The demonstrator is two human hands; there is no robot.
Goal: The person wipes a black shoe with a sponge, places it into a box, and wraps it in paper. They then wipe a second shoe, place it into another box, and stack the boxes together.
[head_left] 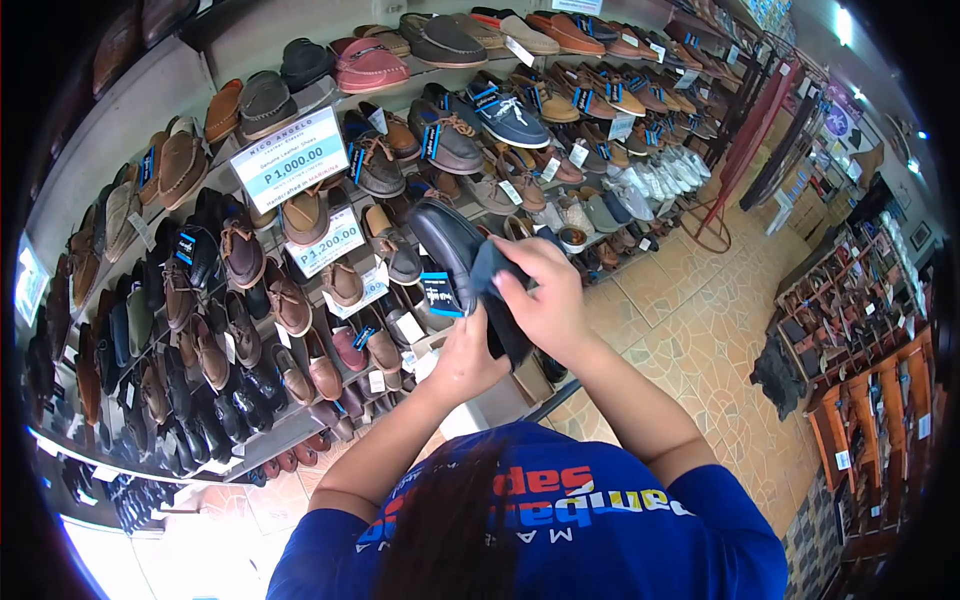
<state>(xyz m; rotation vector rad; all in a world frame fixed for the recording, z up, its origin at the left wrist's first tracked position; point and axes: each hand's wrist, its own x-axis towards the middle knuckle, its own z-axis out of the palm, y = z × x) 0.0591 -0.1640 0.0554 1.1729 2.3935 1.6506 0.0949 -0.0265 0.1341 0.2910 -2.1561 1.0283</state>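
Note:
A black leather shoe (pixel 440 240) is held up in front of me, its toe pointing away toward the shelves. My left hand (pixel 468 358) grips it near the heel, fingers wrapped round its side. A blue-and-black tag (pixel 440 294) hangs at the shoe's side, just above those fingers. My right hand (pixel 545 295) pinches a dark grey cloth (pixel 487 268) against the shoe's upper. The cloth hides part of the shoe's opening.
Curved shelves of shoes (pixel 375 160) fill the front and left, with price signs (pixel 290 160) among them. Belts (pixel 765 130) hang at the right back. A rack of small goods (pixel 850 310) stands on the right, beside the tiled floor (pixel 680 310).

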